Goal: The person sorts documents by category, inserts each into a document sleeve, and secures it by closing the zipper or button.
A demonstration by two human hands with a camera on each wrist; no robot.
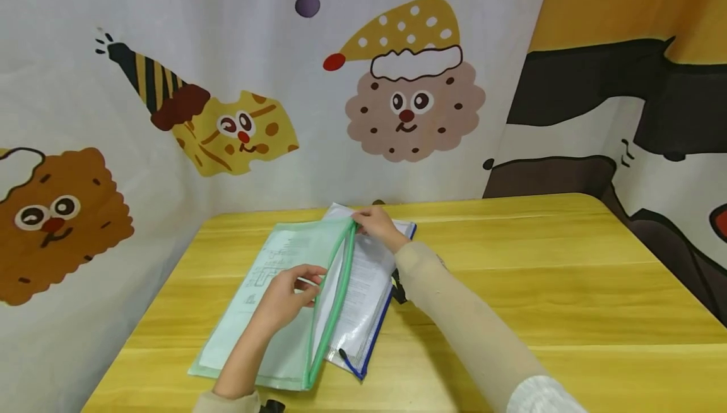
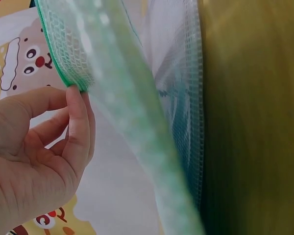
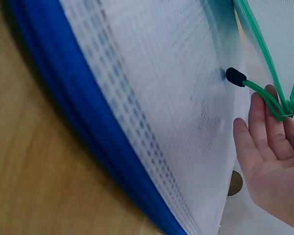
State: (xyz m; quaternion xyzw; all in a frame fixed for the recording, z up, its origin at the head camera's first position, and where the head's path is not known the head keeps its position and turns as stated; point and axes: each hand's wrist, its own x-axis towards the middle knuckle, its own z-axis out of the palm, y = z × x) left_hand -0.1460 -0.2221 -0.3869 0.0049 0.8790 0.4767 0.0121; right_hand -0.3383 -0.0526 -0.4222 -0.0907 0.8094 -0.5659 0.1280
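Note:
A green mesh zip pouch (image 1: 292, 347) with printed sheets inside lies on the table, its zip side parted in a long gap. My left hand (image 1: 286, 296) pinches the near lip of that opening between thumb and fingers; the left wrist view shows the green edging (image 2: 63, 78) at the fingertips. At the far end of the zip, my right hand (image 1: 377, 225) holds the pouch's corner. A green pull cord (image 3: 264, 95) with a black tip hangs by the right fingers. Under the green pouch, partly covered, lies a clear pouch (image 1: 366, 274) with a blue zip and printed pages.
The wooden table (image 1: 539, 287) extends far to the right of both pouches. A blue pull cord (image 1: 353, 367) dangles from the clear pouch's near corner. Behind the table hangs a curtain (image 1: 318, 84) printed with cartoon figures.

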